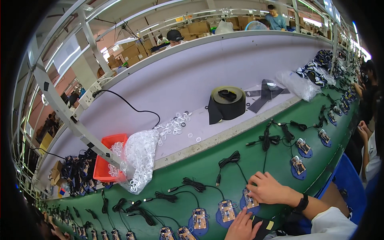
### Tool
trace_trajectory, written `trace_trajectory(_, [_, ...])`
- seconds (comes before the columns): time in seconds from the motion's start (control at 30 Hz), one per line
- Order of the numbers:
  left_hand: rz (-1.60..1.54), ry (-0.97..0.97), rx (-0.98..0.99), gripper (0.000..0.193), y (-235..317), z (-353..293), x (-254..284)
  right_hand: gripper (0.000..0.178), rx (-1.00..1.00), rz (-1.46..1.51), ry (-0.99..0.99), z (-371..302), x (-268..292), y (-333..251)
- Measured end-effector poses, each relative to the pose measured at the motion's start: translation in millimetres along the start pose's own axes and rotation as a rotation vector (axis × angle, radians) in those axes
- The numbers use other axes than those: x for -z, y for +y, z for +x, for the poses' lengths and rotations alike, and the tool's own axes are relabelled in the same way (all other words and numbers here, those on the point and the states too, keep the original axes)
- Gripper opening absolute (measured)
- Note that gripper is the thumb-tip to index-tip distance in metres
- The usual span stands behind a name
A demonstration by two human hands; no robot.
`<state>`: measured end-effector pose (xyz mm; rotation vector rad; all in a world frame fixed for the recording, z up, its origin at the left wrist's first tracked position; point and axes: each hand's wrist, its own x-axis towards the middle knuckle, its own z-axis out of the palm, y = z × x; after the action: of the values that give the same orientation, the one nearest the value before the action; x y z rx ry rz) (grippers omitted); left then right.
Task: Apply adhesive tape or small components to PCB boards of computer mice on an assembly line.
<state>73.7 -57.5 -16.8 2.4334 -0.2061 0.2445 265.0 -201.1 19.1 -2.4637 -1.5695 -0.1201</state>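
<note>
My right hand [270,188] reaches in from the right, its fingers bent and pressed together over the upper part of a circuit board [251,203] on a blue mouse base. Whatever lies under those fingertips is hidden. Lower down, my left hand [240,227] lies with its fingers stretched out at the near edge of the same base. Its thumb is against a black flat piece [262,229] with a yellow patch. Just left of my hands is another mouse base with a board [227,211], and beyond it one more [199,219], each with a bundled black USB cable.
The green conveyor belt [172,182] carries several more mouse bases. On the ledge behind stand a red bin [105,164], a bag of white rings [140,158] and a black tape roll [227,104]. A blue tub [348,184] is right of my arm; co-workers sit farther right.
</note>
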Motion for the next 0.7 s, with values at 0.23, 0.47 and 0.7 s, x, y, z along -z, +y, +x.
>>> trace_trajectory(0.23, [-0.032, 0.123, -0.181, 0.037, 10.0, -4.3, 16.4, 0.048, 0.059, 0.038, 0.006, -0.5, -5.8, -0.3])
trace_trajectory(0.47, [0.324, 0.383, 0.164, 0.034, -13.0, -51.6, 72.4, 0.054, 0.104, 0.082, -0.094, 11.8, 8.0, -6.0])
trace_trajectory(0.7, [0.440, 0.525, 0.457, 0.042, -10.2, -115.9, 71.8, 0.062, 0.259, 0.346, -0.118, 33.4, 32.3, -44.1])
